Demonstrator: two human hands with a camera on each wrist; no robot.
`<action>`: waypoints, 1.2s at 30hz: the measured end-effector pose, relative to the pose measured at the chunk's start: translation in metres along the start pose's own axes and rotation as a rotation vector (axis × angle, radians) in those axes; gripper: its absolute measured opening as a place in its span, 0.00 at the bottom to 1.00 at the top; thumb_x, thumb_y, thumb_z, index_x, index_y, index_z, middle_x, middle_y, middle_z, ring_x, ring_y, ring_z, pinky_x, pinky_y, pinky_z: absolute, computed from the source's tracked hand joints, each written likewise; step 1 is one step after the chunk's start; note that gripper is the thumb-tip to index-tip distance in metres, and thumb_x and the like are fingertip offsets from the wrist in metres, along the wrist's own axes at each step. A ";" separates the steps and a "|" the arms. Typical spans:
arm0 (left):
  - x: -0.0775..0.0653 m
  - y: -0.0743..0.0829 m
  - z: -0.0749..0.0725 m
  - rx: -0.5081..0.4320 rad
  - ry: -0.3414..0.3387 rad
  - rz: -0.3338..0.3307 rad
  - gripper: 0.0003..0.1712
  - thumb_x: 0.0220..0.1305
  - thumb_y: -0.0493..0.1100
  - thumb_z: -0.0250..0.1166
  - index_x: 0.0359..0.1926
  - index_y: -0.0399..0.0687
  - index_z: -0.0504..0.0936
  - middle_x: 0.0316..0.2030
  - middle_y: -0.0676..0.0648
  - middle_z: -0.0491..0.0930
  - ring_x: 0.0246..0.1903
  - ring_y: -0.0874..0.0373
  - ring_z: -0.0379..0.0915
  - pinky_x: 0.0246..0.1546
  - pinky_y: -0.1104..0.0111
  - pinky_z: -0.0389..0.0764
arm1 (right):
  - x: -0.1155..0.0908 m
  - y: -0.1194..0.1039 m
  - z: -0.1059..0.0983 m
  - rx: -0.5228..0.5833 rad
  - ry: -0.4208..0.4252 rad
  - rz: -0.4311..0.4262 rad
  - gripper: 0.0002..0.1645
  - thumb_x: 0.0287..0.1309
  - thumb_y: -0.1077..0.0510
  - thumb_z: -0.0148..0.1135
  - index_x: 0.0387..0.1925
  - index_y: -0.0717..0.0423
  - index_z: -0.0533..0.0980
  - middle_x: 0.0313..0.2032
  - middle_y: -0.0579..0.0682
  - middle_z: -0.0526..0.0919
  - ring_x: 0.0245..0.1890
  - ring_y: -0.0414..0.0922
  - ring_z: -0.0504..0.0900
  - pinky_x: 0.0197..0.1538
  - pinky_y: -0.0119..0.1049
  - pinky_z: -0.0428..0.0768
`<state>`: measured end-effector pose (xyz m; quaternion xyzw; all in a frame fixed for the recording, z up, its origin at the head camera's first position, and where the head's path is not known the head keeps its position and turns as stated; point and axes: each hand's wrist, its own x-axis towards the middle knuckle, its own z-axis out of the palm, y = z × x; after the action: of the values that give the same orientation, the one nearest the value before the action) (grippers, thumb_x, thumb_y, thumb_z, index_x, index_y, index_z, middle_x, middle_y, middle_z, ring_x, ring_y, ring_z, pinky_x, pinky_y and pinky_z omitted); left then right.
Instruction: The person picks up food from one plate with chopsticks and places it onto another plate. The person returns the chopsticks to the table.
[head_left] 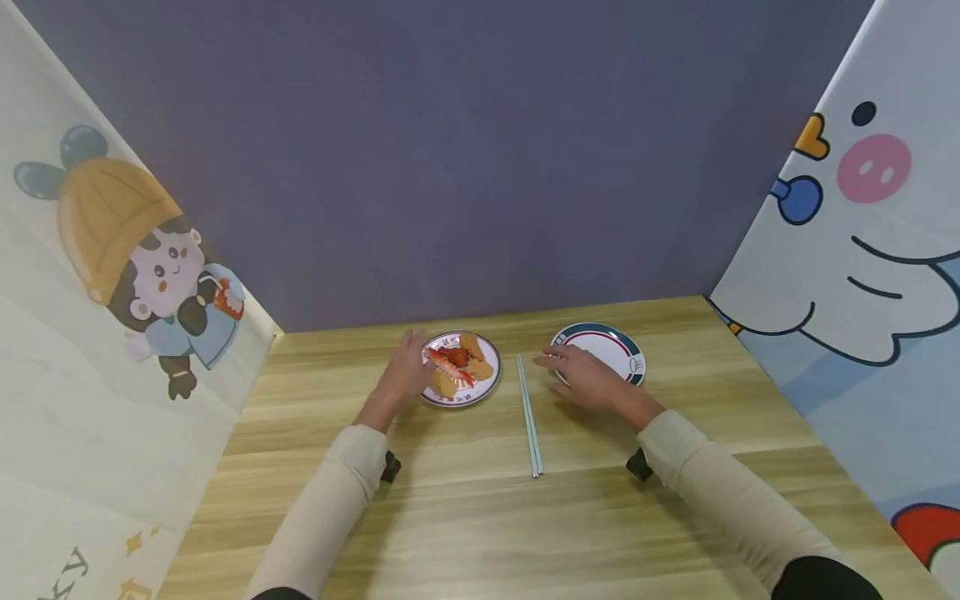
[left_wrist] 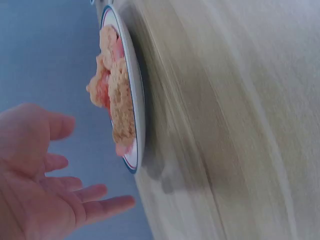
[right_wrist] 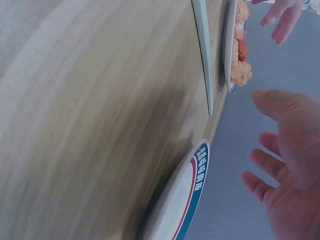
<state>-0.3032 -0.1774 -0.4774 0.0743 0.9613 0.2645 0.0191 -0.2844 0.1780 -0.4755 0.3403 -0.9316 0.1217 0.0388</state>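
My left hand (head_left: 407, 367) is at the left edge of a white plate (head_left: 491, 388) with a patterned rim, its fingers relaxed and apart in the left wrist view. On that plate lie breaded, fried-looking pieces (head_left: 478, 369), a red-brown piece (head_left: 453, 357) and a red-and-white shrimp-like piece (head_left: 450, 367). My right hand (head_left: 592, 379) hovers by the near left side of a second plate (head_left: 603, 342), white with a green and red rim and bare in the middle. Its fingers are loosely spread and hold nothing. Between the plates lies a pair of pale chopsticks (head_left: 529, 417).
The wooden table (head_left: 465, 533) meets a dark blue-grey wall (head_left: 480, 167) at its far edge. Side panels with cartoon figures stand at the left (head_left: 45, 333) and right (head_left: 825, 417).
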 end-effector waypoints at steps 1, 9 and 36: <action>0.001 -0.003 -0.001 -0.005 0.008 -0.016 0.40 0.74 0.41 0.55 0.79 0.34 0.49 0.78 0.28 0.45 0.76 0.31 0.48 0.78 0.43 0.55 | 0.001 -0.001 0.001 -0.005 0.004 -0.024 0.30 0.63 0.56 0.68 0.66 0.53 0.76 0.65 0.62 0.76 0.66 0.59 0.74 0.67 0.59 0.76; 0.005 -0.018 -0.007 -0.085 -0.022 -0.146 0.39 0.70 0.35 0.50 0.78 0.30 0.49 0.75 0.26 0.56 0.75 0.32 0.52 0.79 0.46 0.56 | 0.005 -0.004 0.009 -0.035 -0.019 -0.223 0.23 0.61 0.61 0.69 0.58 0.53 0.82 0.55 0.57 0.82 0.56 0.53 0.80 0.59 0.50 0.83; 0.006 -0.027 0.004 -0.178 -0.064 -0.249 0.36 0.56 0.29 0.58 0.70 0.32 0.69 0.57 0.29 0.81 0.38 0.44 0.84 0.34 0.68 0.88 | 0.009 -0.022 0.035 -0.041 -0.138 -0.461 0.14 0.57 0.65 0.69 0.39 0.43 0.89 0.44 0.44 0.85 0.45 0.42 0.82 0.50 0.34 0.85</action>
<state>-0.3129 -0.1978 -0.4947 -0.0389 0.9347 0.3420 0.0887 -0.2762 0.1470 -0.5039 0.5505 -0.8321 0.0671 0.0090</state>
